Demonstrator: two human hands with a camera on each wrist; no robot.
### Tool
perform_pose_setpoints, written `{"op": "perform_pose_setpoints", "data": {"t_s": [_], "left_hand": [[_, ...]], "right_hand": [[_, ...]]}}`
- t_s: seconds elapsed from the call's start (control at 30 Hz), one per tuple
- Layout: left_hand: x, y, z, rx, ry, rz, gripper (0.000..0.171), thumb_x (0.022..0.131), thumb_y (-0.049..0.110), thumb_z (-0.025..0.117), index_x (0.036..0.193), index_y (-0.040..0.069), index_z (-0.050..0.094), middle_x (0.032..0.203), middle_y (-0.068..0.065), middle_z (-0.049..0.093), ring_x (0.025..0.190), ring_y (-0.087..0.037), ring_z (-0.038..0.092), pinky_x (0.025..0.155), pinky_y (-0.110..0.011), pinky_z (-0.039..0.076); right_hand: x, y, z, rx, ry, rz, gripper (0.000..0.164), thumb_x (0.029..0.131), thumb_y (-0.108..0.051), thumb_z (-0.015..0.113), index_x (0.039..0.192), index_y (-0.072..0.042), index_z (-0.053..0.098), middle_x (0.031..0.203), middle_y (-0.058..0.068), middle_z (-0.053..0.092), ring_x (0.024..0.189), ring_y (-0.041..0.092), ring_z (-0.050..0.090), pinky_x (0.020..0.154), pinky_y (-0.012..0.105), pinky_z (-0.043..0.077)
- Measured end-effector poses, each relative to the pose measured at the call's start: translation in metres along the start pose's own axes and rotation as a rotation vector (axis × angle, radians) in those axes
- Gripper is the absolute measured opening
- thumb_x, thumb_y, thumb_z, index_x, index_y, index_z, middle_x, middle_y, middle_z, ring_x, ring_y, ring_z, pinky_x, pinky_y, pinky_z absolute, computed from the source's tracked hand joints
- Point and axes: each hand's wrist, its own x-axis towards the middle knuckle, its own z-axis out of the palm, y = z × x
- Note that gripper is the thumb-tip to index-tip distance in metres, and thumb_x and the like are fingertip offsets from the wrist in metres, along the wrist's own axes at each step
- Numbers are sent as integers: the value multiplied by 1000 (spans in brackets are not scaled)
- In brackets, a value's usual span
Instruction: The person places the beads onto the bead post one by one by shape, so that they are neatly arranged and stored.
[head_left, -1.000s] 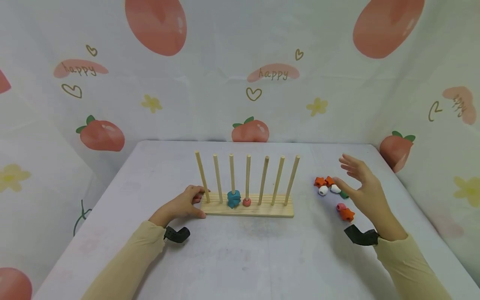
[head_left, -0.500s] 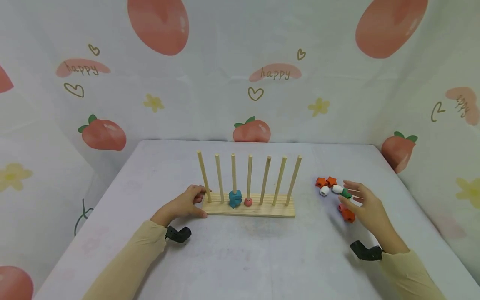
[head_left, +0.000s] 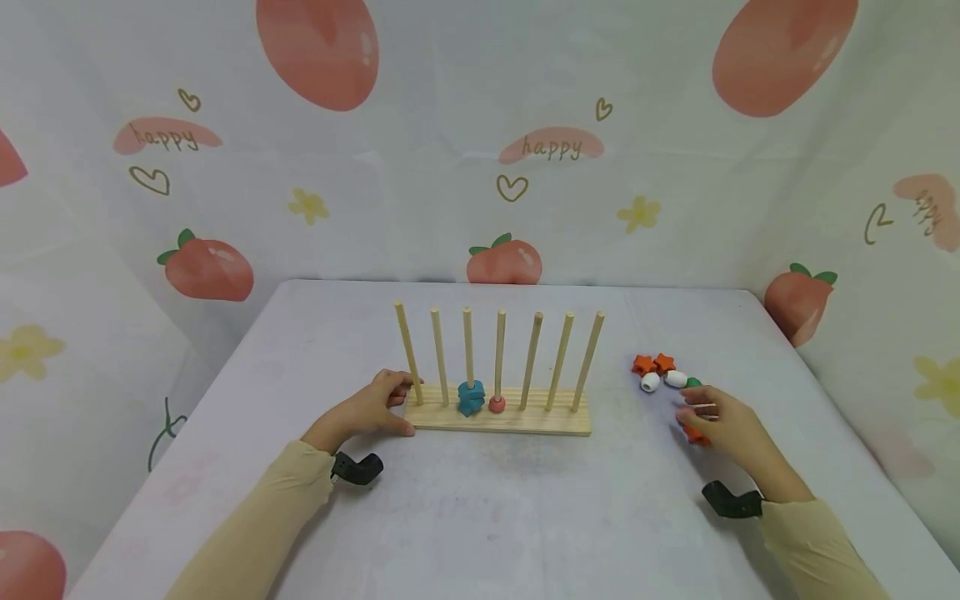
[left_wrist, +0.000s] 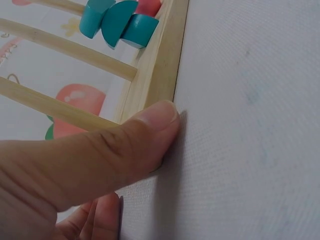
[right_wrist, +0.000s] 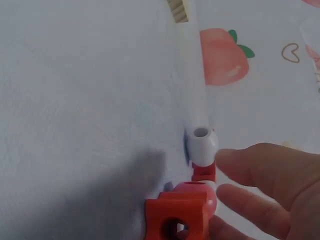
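Observation:
My left hand [head_left: 367, 408] grips the left end of a wooden peg rack [head_left: 540, 422], thumb on the front edge and fingers behind; in the left wrist view the thumb [left_wrist: 130, 135] lies along the base. Teal beads [head_left: 471, 398] are stacked on the third peg from the left, and a round pink-red bead [head_left: 497, 405] sits on the fourth. On the right, my right hand [head_left: 731, 429] reaches over loose beads, thumb and fingers apart. In the right wrist view its fingertips are right beside a pink bead [right_wrist: 204, 192], which an orange bead [right_wrist: 170, 212] partly hides.
Two orange star beads [head_left: 654, 364], two white beads [head_left: 650, 382] and a green bead [head_left: 693, 382] lie beyond the right hand on the white tabletop [head_left: 487, 517]. A fruit-patterned cloth [head_left: 420, 167] hangs behind the table.
My right hand has come down and nearer to the pink and orange beads, its fingers drawing closer to its thumb. The left hand stays on the rack.

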Motion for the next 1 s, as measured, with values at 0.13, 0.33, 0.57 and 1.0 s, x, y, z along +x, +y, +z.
{"op": "perform_pose_setpoints", "data": {"t_s": [0.13,0.33,0.57,1.0], "left_hand": [[0,1,0,-1,5,-12,79,70,6,86,138,-1,44,127,-21,33,124,-35,39,112,-48,36],[0,-2,0,7,7,-12,80,70,7,86,138,-1,44,128,-21,32,125,-36,39,112,-49,36],[1,-4,0,9,9,-15,79,71,7,86,138,0,44,129,-21,32,125,-35,39,112,-49,36],[-2,0,1,-7,5,-6,79,71,6,85,138,-1,44,128,-21,32,124,-35,39,111,-48,37]], "right_hand": [[3,3,1,-30,-5,5,50,94,-31,64,128,4,53,122,28,58,110,45,56,82,49,56],[8,3,0,-48,-43,28,49,91,-24,66,128,4,52,119,27,59,105,41,59,75,43,57],[10,4,1,-49,-52,37,46,91,-24,66,126,4,55,114,27,61,101,38,60,73,40,57],[10,-2,0,-27,-29,59,40,94,-28,64,118,3,60,113,27,62,101,39,60,68,34,56]]}}
